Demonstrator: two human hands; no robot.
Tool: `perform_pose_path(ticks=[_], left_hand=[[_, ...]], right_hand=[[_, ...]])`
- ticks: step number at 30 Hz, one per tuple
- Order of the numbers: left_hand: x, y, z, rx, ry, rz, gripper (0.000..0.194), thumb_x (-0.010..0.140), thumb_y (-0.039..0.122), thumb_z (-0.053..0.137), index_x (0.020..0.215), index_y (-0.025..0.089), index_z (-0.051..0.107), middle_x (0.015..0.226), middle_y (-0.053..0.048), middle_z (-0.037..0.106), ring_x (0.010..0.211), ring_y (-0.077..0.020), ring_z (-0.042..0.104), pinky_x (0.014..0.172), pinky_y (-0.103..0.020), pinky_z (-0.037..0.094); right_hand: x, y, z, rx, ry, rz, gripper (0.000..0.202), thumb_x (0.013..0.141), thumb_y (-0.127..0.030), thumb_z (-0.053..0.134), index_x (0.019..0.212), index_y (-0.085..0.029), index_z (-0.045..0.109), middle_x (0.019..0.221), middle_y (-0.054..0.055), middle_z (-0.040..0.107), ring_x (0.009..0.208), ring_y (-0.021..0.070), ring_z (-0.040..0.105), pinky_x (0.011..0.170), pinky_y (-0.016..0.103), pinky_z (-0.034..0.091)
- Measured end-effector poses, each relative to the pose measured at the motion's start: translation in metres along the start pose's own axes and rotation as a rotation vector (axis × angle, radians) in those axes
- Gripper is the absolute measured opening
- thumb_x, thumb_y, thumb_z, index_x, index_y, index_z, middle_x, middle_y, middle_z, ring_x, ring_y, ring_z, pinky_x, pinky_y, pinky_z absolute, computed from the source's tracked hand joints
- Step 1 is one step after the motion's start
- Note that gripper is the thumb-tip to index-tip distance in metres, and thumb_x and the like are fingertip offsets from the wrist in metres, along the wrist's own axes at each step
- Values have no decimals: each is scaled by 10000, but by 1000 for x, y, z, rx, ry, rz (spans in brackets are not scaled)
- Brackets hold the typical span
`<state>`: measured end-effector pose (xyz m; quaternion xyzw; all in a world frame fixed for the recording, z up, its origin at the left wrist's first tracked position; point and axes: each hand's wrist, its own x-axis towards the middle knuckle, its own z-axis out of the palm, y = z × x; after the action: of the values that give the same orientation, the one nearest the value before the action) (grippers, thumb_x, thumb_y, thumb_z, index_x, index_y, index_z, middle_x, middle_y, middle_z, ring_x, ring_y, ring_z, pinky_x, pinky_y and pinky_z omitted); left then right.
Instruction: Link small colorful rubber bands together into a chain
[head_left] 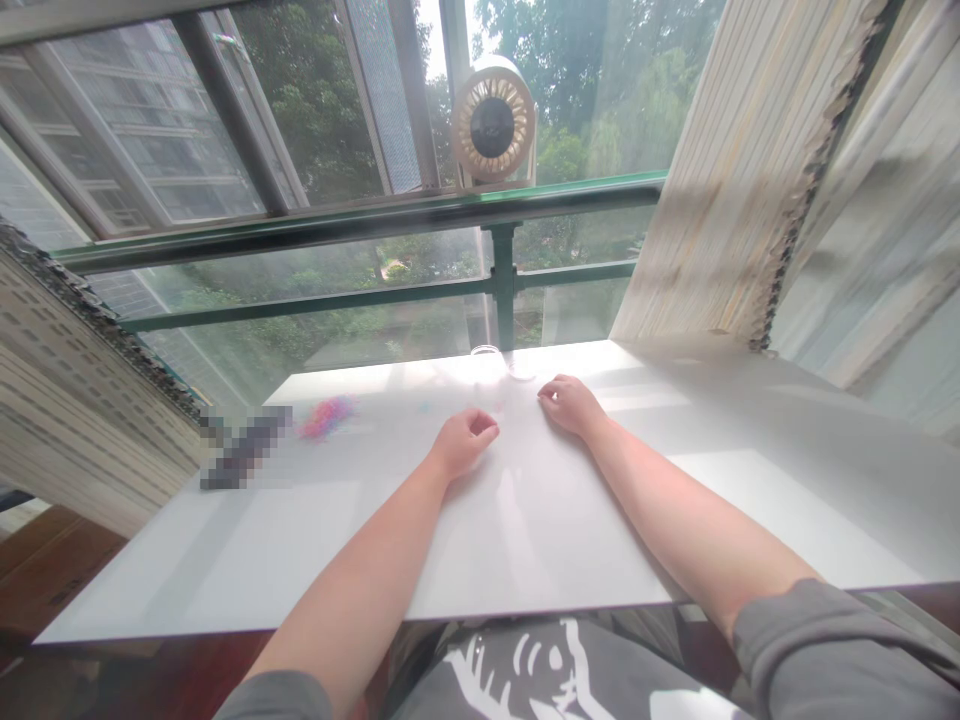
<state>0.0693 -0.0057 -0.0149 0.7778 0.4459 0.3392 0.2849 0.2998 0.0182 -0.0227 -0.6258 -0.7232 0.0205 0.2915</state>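
Note:
My left hand (pixel 465 444) is just above the white table (pixel 300 550), its thumb and fingertips pressed together. Whatever it may hold is too small to make out. Farther forward, my right hand (pixel 571 405) is in a pinch too, and I cannot tell what is between its fingertips. Beyond the hands stands a clear round container (pixel 487 362), washed out by glare. A clear ring-like piece (pixel 523 371) lies beside it, nearest to my right hand. Faint pink and blue specks show on the tabletop between the hands and to their left.
A loose pile of small pink, red and blue bits (pixel 327 418) lies at the table's left. Near it, a dark blurred-out object (pixel 247 450) sits by the left edge. A round white fan (pixel 493 122) stands at the window rail (pixel 375 232). Curtains (pixel 720 180) hang on both sides.

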Motion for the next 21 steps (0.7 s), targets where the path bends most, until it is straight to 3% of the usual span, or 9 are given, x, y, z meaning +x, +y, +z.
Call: perform_pose_path(ticks=[7,12,17,21], left_hand=[[0,-1,0,-2,-5,-2,206,689,332,515,763,163,605,738,-22,624,669,-130,547,626,-239,420],[-1,-2,0,2,-14,4,210,696,340,510,771,168,603,750,-19,626,671,-127,547,630,-239,419],[-2,0,-1,22,-41,13,222,696,349,506,778,171,610,752,-16,629,656,-125,544,632,-241,423],[-6,4,-3,74,-138,7,253,707,374,497,826,182,610,807,-20,635,692,-135,552,644,-244,430]], right_hand=[[2,15,2,316,134,196,328,677,-121,367,845,-166,645,845,34,600,753,126,537,708,227,400],[-2,14,-5,426,178,278,347,645,-152,337,834,-142,628,708,24,595,535,106,482,493,208,361],[-11,-11,-13,399,18,205,328,669,-193,341,832,-149,622,540,-9,547,410,88,386,440,216,305],[-27,-40,-16,333,-249,-72,243,681,-212,413,784,-183,632,636,1,594,536,105,481,526,211,348]])
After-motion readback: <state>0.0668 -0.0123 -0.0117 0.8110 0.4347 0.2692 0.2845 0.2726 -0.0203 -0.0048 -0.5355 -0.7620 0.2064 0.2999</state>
